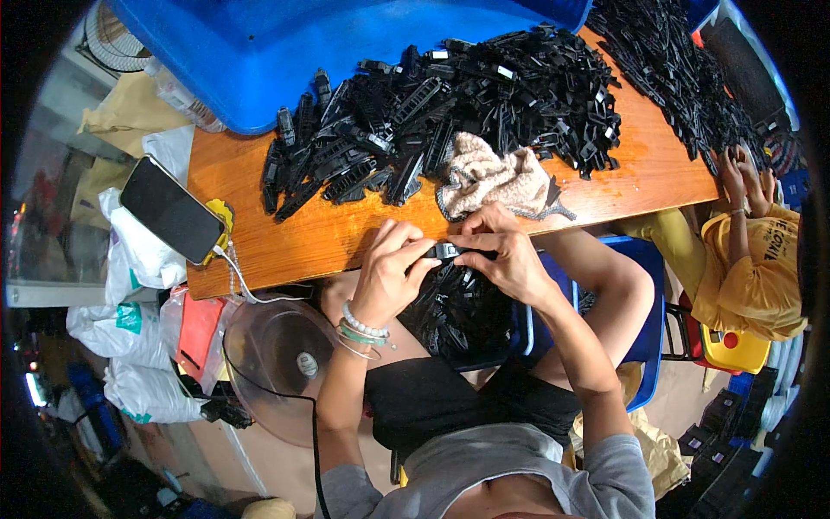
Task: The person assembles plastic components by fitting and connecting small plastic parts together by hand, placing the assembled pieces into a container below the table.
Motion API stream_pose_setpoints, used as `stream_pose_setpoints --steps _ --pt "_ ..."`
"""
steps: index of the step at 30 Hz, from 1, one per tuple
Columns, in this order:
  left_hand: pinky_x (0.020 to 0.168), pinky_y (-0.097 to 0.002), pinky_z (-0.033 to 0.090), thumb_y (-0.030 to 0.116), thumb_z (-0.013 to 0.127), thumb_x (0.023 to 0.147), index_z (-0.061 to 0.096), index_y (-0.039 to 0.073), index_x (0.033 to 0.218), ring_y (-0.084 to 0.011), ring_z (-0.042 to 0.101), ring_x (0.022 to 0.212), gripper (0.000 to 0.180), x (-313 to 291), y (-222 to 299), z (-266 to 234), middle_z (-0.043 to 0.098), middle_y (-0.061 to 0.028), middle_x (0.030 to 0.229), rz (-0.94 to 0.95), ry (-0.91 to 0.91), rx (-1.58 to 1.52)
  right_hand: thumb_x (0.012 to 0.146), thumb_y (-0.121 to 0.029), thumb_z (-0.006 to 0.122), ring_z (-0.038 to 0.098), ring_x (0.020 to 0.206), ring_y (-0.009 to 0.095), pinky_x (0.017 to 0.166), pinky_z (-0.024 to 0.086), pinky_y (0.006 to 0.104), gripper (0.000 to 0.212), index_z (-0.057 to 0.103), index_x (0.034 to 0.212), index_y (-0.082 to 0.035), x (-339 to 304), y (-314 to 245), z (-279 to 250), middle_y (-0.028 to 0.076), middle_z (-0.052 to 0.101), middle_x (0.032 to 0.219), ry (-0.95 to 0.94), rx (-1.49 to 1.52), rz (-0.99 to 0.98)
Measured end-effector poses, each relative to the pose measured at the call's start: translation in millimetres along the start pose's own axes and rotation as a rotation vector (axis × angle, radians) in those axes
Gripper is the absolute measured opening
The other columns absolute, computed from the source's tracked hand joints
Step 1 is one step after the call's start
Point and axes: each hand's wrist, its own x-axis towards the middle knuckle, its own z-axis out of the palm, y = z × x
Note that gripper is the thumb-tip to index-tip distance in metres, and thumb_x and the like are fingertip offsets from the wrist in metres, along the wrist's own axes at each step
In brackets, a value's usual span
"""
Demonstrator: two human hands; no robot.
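Observation:
Between my two hands, at the table's near edge, is a small black plastic part (pixel 446 251) with a light grey patch on it. My left hand (pixel 393 264), with bracelets at the wrist, pinches its left end. Thumb and fingers of my right hand (pixel 504 258) close on its right end. Just beyond my hands lies a crumpled beige cloth (pixel 493 176). Behind it spreads a large heap of black plastic parts (pixel 380 130) on the wooden table (pixel 246 233). Below my hands, more black parts (pixel 462 311) fill a blue bin between my legs.
A large blue tub (pixel 259 60) stands at the back left. A phone (pixel 171 210) on a cable sits at the table's left edge, near white bags (pixel 143 246). A clear round fan-like object (pixel 285 363) stands below. At right, a person in yellow (pixel 752 268) handles another black heap (pixel 670 73).

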Motion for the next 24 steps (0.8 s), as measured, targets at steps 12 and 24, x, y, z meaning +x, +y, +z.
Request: stream_pose_setpoints --steps 12,24 --pt "0.078 -0.0404 0.046 0.01 0.065 0.08 0.059 -0.001 0.095 -0.0291 0.054 0.09 0.02 42.0 -15.0 -3.9 0.052 -0.0128 0.091 0.073 0.136 0.676 0.08 0.0 0.066 0.06 0.082 0.028 0.074 0.048 0.0365 0.011 0.068 0.091 0.0 -29.0 30.2 -68.6 0.013 0.061 0.087 0.611 -0.246 0.31" --pt "0.064 -0.0351 0.048 0.011 0.071 0.078 0.066 -0.002 0.085 -0.0261 0.058 0.069 0.015 8.4 -14.1 -11.7 0.058 -0.0121 0.08 -0.11 0.258 0.445 0.077 0.006 0.059 0.058 0.099 0.033 0.088 0.047 0.037 0.033 0.063 0.11 -0.001 -15.2 31.6 -84.5 0.017 0.057 0.11 0.17 -0.273 0.194"
